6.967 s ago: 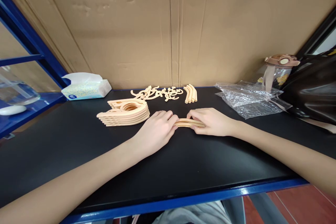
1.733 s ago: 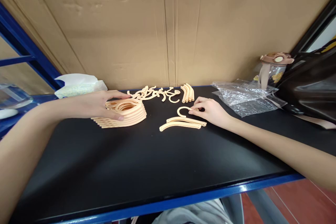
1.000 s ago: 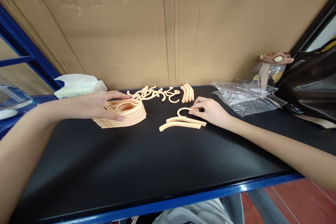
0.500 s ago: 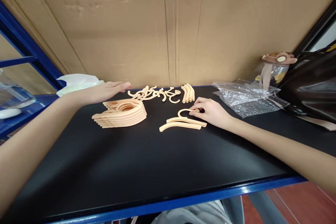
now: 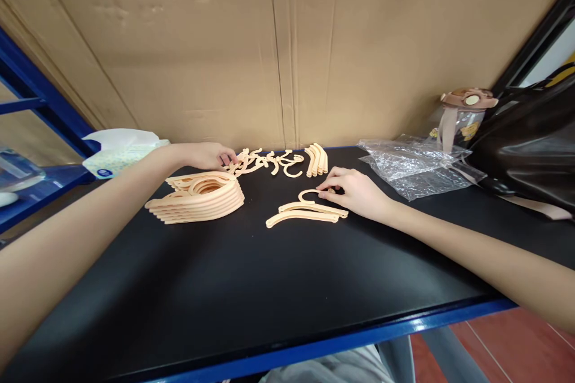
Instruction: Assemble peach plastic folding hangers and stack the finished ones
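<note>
Right grip [image 5: 354, 192]: thumb and fingertips pinched together on one end of a hook [image 5: 306, 192].
Hook: at mid-desk, its curve turned left, just behind the rear strip [image 5: 309, 207]; whether they touch is unclear.
Left grip [image 5: 207, 156]: fingers curled down at the left edge of the loose pile [image 5: 257, 161]; whether they have closed on a piece cannot be told.
Strips: the rear one and the front strip [image 5: 302, 214] lie just beside each other on the desk [image 5: 278, 293], both gently bowed.
Stack [image 5: 202, 202]: nested curved parts, in front of the left grip and left of the strips.
Bundle [image 5: 317, 160]: more strips side by side, right of the pile.
Picking from the pile: the pieces overlap, so it seems best to pinch a single outer piece by a free end and lift it straight up, the wrist kept high over the stack.
Holding the hook: a light, steady pinch at the end should do, leaving the curve in view and the strips unmoved.
Change, left: a half-second earlier that grip was raised flat above the stack; now it is down at the pile.
Change, right: none seen; same pinch, same hook, strips unmoved.
</note>
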A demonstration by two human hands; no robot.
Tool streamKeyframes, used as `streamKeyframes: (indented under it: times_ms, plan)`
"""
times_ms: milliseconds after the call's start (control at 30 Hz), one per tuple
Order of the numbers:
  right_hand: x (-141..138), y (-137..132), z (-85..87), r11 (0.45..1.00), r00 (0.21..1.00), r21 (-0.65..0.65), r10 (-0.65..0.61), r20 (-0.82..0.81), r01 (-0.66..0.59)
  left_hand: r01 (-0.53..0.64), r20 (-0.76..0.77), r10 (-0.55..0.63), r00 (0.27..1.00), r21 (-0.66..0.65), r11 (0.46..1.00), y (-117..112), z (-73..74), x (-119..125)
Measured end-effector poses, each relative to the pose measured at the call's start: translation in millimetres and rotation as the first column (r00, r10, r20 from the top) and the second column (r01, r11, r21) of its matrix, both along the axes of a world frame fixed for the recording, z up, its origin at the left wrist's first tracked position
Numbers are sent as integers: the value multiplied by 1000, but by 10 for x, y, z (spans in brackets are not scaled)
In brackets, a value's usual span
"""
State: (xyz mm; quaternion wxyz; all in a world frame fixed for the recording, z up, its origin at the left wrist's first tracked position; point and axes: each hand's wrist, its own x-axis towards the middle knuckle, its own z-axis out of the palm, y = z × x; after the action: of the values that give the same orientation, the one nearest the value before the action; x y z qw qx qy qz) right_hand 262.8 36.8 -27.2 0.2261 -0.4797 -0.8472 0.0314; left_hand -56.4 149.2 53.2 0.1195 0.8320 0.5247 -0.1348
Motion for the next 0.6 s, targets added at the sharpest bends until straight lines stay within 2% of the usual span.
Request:
streamKeyframes:
  times_ms: [400, 600]
  plan:
    - [-6, 5, -12, 1000, 1000, 7, 2, 5, -2, 47, 61, -47, 997, -1, 999, 61, -72, -110]
    - [6, 18, -29, 1000, 1000, 14, 5, 8, -5, 26, 69, -28, 997, 21, 999, 65, -75, -114]
